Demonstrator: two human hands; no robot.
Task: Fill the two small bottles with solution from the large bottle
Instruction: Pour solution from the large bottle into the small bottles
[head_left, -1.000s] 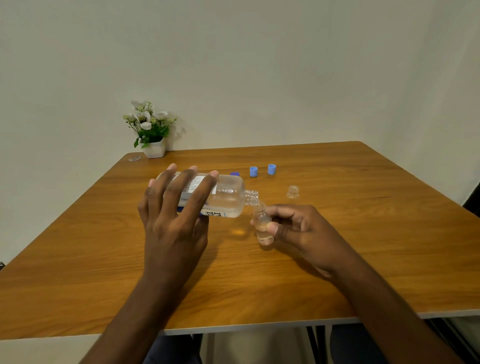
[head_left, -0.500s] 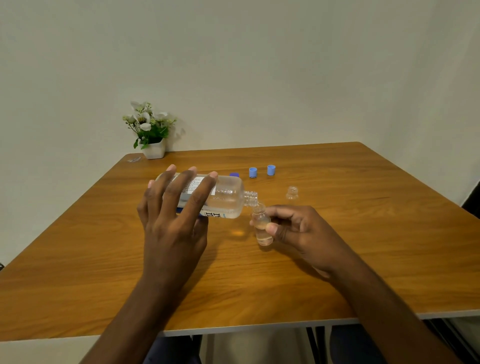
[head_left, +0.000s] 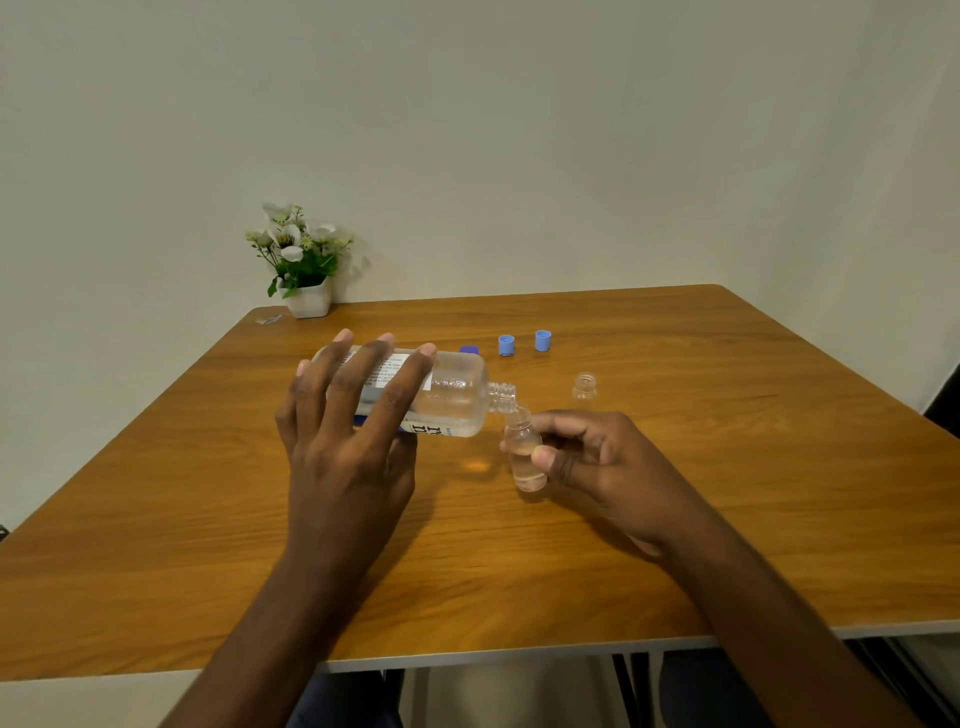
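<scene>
Head view, the only one.

Hands: 2, both busy.
- The left hand (head_left: 353, 441) grips the large bottle (head_left: 447, 397), with four fingers laid over its labelled side and the thumb underneath.
- The right hand (head_left: 608, 462) pinches the held small bottle (head_left: 524, 452) between thumb and curled fingers.

Large bottle: 1. It is clear, uncapped and tipped nearly flat above the desk (head_left: 727, 467), neck to the right, with clear liquid inside. Its mouth sits right at the opening of the held small bottle. Cannot tell if they touch, and no stream can be made out.

Small bottles: 2.
- The held small bottle is roughly upright, leaning slightly, and part full of clear liquid. Cannot tell if its base touches the desk.
- The second small bottle (head_left: 584, 387) stands uncapped on the desk just behind the right hand. Its contents are unclear.

Caps: 3, all on the desk behind the bottles.
- A light blue cap (head_left: 506, 345).
- A second light blue cap (head_left: 542, 341) beside it.
- A darker blue cap (head_left: 469, 349), half hidden behind the large bottle.

Flower pot (head_left: 306, 260): 1, white, at the far left corner, with a small clear scrap (head_left: 269, 319) beside it.
</scene>
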